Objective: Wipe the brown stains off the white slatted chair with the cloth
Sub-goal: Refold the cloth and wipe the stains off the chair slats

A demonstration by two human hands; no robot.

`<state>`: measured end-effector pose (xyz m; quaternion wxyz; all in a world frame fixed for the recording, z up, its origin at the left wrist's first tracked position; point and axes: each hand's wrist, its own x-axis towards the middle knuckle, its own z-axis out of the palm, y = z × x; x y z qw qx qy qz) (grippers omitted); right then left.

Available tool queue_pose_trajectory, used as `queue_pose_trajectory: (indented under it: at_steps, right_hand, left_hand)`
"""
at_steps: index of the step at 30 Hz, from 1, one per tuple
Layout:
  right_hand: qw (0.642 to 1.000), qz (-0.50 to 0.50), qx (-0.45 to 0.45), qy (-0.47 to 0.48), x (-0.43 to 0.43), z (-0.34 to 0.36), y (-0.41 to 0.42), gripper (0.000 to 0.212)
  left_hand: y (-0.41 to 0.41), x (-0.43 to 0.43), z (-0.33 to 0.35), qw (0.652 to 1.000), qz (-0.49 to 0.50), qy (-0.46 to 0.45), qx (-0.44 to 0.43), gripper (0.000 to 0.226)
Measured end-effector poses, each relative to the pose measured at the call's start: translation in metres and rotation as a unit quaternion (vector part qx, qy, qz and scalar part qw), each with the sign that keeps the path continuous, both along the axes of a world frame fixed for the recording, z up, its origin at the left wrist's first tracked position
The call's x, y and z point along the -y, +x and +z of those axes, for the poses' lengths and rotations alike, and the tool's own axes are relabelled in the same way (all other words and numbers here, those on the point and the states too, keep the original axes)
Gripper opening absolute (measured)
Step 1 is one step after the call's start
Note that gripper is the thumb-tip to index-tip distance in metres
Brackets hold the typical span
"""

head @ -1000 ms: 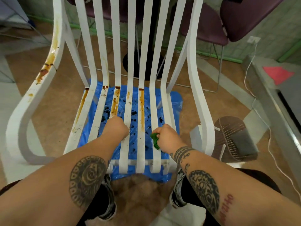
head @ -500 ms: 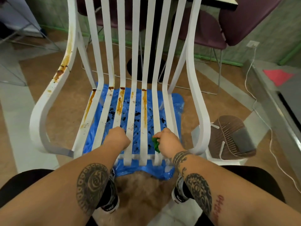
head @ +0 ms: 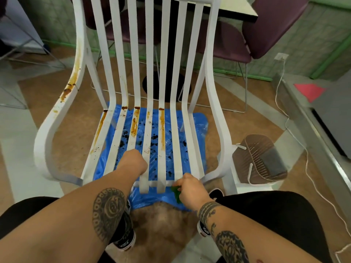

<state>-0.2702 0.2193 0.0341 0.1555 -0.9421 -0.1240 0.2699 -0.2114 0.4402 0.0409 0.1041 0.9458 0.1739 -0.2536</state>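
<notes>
The white slatted chair (head: 150, 54) stands facing the person. Its seat is above a blue plastic sheet (head: 197, 130) spread on the floor. Brown stains (head: 162, 128) run along several seat slats from the rear edge of the seat toward the middle. Further stains mark the armrest at the seat's left edge as viewed.

Left hand (head: 133, 162): the forearm extends forward with the knuckles up. The hand is on the seat near its front edge, left of centre. The fingers curl downward out of sight. They appear to grip one seat slat, though the contact itself is hidden.

Right hand (head: 191, 188): the forearm angles inward. The hand is at the front edge of the seat, toward its right corner. Fingers and thumb are bunched around the green cloth (head: 175, 192). The cloth protrudes from the inner side of the hand, at the front ends of the slats.

A brown perforated basket (head: 262, 158) sits on a white stand just beside the chair's right-hand armrest as viewed. Purple chairs (head: 228, 44) stand behind the backrest.
</notes>
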Motion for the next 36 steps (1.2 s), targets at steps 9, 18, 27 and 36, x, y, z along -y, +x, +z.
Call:
queue_pose_trajectory:
  at_steps: [9, 18, 27, 36]
  right_hand:
    - [0.961, -0.222, 0.040, 0.162, 0.002, 0.043, 0.043, 0.029]
    - [0.723, -0.414, -0.250, 0.493, -0.006, 0.057, 0.095, 0.038]
    - [0.779, -0.418, -0.157, 0.440, -0.006, 0.064, 0.112, 0.027]
    - [0.767, -0.348, -0.245, 0.480, -0.003, 0.098, 0.100, 0.048]
  left_hand:
    - [-0.009, 0.007, 0.031, 0.995, -0.060, -0.041, 0.067, 0.014]
    - [0.010, 0.050, 0.051, 0.776, 0.234, -0.586, 0.024, 0.030]
    - [0.027, 0.024, 0.048, 0.813, 0.202, -0.544, 0.042, 0.030]
    - [0.025, 0.043, 0.082, 0.901, 0.067, -0.397, 0.163, 0.032]
